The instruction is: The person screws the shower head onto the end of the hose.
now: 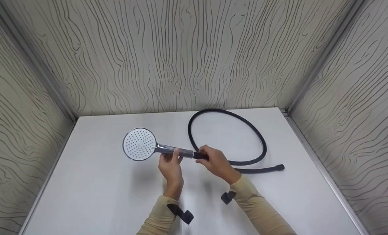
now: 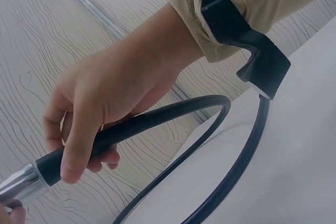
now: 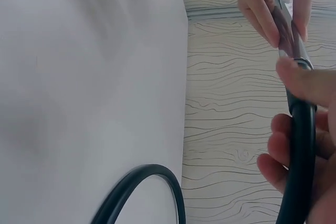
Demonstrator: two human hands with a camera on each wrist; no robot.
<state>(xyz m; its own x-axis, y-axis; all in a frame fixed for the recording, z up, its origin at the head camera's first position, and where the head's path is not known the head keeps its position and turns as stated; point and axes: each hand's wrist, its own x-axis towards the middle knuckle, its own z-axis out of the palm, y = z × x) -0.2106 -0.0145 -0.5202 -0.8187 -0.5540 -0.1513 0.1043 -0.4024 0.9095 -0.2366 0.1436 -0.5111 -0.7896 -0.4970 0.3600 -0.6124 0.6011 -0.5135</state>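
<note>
A round shower head (image 1: 139,144) with a white dotted face and a chrome handle is held above the white table, its face upward. My left hand (image 1: 171,166) pinches the handle between thumb and fingers. With my right hand (image 1: 217,162) I grip the black end of the shower hose (image 1: 263,140), which meets the handle's end. In the left wrist view, the right thumb and fingers curl round the hose (image 2: 152,117) beside the chrome. The right wrist view shows the left hand (image 3: 260,3) on the handle; whether the joint is threaded is hidden.
The hose lies in a loop toward the back right of the white table (image 1: 93,169), its free end (image 1: 280,167) pointing right. Wood-grain panels (image 1: 181,58) stand behind and at both sides. Each sleeve carries a black wrist mount (image 1: 185,216).
</note>
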